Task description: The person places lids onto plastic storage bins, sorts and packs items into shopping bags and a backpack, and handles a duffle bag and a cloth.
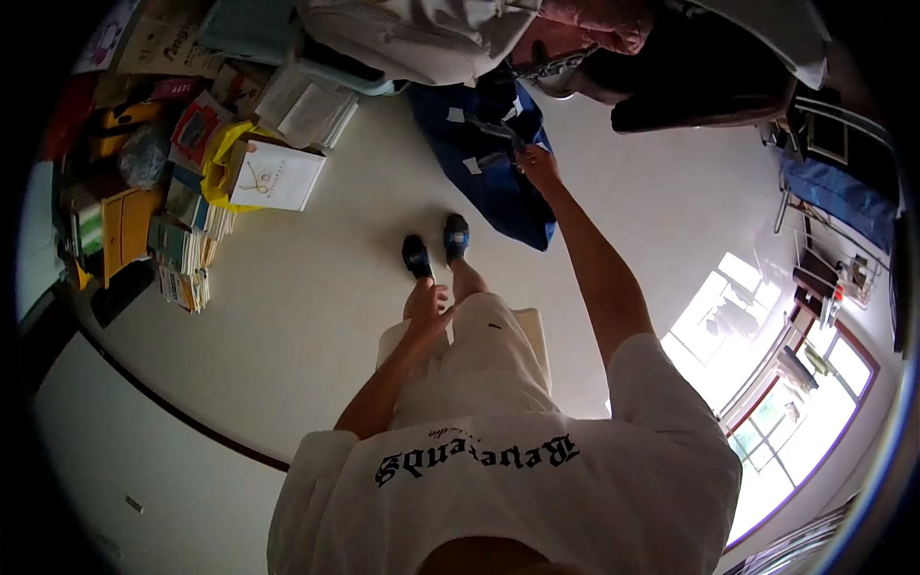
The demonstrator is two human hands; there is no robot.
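Note:
My right arm reaches forward over a large dark blue cloth or bag (522,206) with white patches, spread on the floor. The fingers of my right hand (539,166) are closed on a dark strap-like strip (498,132) above the blue fabric; its exact kind is too dim to make out. My left hand (433,309) rests at my knee, holding nothing, with its fingers loosely apart. Both of my feet, in dark slippers (416,256), are on the floor left of the blue fabric.
Stacked books (187,249), a white paper bag (276,176) and a yellow plastic bag (218,172) stand at left. Piled clothes (422,38) hang over the far edge, with a dark padded item (704,101) beside them. A window (800,407) is at right.

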